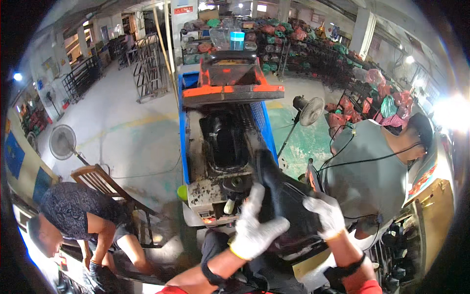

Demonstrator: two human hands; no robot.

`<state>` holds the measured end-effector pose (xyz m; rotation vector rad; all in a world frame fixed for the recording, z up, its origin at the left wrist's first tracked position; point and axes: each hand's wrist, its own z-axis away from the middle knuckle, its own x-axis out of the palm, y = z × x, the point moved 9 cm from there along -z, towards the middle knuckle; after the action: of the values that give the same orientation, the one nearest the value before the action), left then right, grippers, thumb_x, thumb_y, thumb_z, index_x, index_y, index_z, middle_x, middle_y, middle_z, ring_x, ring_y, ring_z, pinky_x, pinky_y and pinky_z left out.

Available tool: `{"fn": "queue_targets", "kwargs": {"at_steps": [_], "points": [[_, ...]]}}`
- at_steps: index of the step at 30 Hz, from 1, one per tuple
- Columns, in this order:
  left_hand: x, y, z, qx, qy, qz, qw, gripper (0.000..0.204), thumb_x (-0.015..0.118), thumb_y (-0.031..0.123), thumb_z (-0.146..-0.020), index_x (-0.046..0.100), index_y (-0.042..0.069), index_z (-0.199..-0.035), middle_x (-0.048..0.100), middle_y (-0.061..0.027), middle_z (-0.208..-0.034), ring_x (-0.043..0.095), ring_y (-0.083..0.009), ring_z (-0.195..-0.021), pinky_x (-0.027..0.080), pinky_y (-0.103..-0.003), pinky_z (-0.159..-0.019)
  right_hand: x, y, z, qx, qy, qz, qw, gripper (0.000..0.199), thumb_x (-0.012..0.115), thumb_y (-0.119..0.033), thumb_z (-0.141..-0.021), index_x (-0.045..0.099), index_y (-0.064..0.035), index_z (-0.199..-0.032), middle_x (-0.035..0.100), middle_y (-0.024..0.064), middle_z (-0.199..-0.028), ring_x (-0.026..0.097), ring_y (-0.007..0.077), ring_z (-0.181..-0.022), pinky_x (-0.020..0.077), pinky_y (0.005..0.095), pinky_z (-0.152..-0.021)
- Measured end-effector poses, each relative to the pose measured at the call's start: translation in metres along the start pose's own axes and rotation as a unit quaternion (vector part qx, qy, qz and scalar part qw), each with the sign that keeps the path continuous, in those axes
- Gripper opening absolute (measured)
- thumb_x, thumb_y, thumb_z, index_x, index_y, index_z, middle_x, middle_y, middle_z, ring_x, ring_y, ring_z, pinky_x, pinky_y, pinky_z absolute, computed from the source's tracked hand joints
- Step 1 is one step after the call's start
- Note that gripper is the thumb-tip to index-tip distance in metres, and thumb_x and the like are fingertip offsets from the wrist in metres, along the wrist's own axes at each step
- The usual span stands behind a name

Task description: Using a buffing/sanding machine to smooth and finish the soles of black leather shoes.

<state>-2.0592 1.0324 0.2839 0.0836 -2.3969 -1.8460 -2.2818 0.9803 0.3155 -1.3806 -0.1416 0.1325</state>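
Observation:
My left hand, in a white glove with a yellow cuff, is open above the near end of the machine. Its thumb points right and its fingers reach forward, with nothing in them. My right hand, also in a white glove, hangs over the right side of a long dark piece. Its fingers are partly bent and apart, and I see nothing held in them. The dark piece slopes down from the machine between my hands. Its exact kind is too dark to make out.
The machine has blue mesh sides and an orange-edged top with a blue-capped container. Co-workers bend at left and right. Fans stand on both sides. A wooden chair is at left; bagged goods fill racks behind.

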Motion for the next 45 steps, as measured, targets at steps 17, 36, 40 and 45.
{"fn": "queue_targets", "kwargs": {"at_steps": [17, 36, 40, 45], "points": [[-0.139, -0.057, -0.292, -0.192, 0.126, -0.505, 0.832, 0.121, 0.092, 0.047, -0.068, 0.041, 0.010, -0.171, 0.065, -0.0355, -0.145, 0.070, -0.0465, -0.130, 0.059, -0.048, -0.109, 0.150, -0.301, -0.164, -0.665, 0.206, 0.329, 0.638, 0.024, 0.078, -0.039, -0.095, 0.082, -0.0161, -0.100, 0.076, 0.0197, -0.098, 0.077, 0.0426, -0.098, 0.0616, 0.0526, -0.089], [-0.126, -0.091, -0.042, -0.122, 0.127, -0.432, 0.885, 0.039, 0.085, 0.037, -0.093, 0.073, 0.001, -0.105, 0.078, -0.0223, -0.096, 0.077, -0.0440, -0.092, 0.061, -0.050, -0.080, 0.231, -0.118, -0.200, -0.517, -0.186, 0.539, 0.638, 0.041, 0.068, -0.050, -0.105, 0.076, -0.0102, -0.103, 0.072, 0.0154, -0.077, 0.075, 0.0398, -0.077, 0.0602, 0.0521, -0.070], [-0.075, -0.148, -0.019, -0.134, 0.028, -0.420, 0.897, 0.049, 0.083, 0.044, -0.095, 0.064, -0.001, -0.105, 0.074, -0.0236, -0.077, 0.074, -0.0470, -0.070, 0.060, -0.052, -0.065, 0.215, -0.004, -0.200, -0.478, -0.216, 0.586, 0.618, 0.048, 0.070, -0.057, -0.102, 0.069, -0.0105, -0.088, 0.070, 0.0110, -0.069, 0.073, 0.0341, -0.064, 0.0572, 0.0486, -0.060], [-0.063, -0.172, -0.008, -0.180, 0.092, -0.207, 0.957, 0.039, 0.075, 0.032, -0.104, 0.060, -0.004, -0.108, 0.073, -0.0246, -0.079, 0.075, -0.0477, -0.074, 0.060, -0.052, -0.066, 0.220, 0.009, -0.197, -0.520, -0.141, 0.567, 0.623, 0.056, 0.074, -0.063, -0.096, 0.065, -0.0138, -0.071, 0.066, 0.0096, -0.062, 0.070, 0.0295, -0.059, 0.0529, 0.0464, -0.057]]}}
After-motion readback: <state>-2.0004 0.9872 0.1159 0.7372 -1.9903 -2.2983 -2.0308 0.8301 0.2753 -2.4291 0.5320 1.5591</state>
